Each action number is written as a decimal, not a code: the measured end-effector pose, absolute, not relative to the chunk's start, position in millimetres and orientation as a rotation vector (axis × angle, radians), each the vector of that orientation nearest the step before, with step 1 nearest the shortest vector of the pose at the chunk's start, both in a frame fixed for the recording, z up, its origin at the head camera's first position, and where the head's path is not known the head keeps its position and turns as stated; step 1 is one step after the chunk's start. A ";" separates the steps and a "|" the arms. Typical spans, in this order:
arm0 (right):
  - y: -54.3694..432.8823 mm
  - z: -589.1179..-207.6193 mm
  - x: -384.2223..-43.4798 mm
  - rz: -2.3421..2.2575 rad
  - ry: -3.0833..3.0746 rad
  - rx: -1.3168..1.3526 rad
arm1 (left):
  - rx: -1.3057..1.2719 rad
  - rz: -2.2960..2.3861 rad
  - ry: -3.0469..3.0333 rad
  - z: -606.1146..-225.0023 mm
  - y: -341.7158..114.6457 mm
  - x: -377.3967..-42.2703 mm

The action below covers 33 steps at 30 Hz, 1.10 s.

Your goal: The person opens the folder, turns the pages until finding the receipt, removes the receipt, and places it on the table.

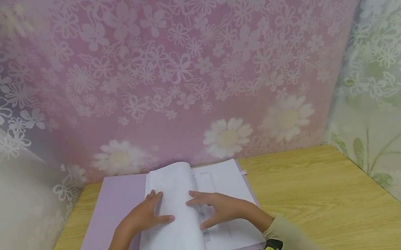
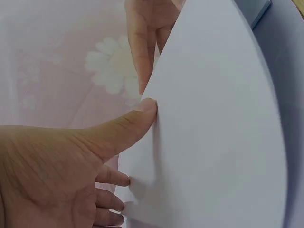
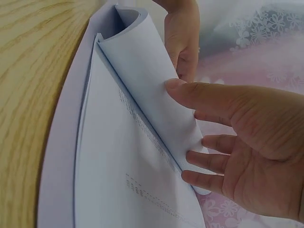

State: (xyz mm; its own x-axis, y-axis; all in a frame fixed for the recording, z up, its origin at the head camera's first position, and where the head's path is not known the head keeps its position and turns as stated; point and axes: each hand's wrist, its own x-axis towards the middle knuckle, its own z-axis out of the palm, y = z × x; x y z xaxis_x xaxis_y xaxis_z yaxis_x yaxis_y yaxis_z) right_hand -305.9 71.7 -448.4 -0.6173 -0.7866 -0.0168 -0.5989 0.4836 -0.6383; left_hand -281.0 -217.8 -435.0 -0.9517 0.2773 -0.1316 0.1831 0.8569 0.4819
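Observation:
A light purple folder lies spread on the table, holding a stack of white paper sheets. Some sheets are turned over to the left and bulge in a rounded curve at the fold; printed text shows on the page to the right. My left hand touches the turned sheets with its thumb, fingers spread toward their left part. At the curved fold, my right hand has its thumb and extended fingertips against the paper. In the right wrist view, the rolled bend of the sheets stands beside these fingers.
The wood-grain table stretches off to the right of the folder. A pink floral curtain hangs right behind the table's back edge, with pale floral sheeting along the right side. A small tab sticks out from the folder's right edge.

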 end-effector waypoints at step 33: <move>125.1 -420.7 -338.5 -1.087 2.647 -1.006 | 0.393 0.710 2.827 -449.9 -214.4 -281.8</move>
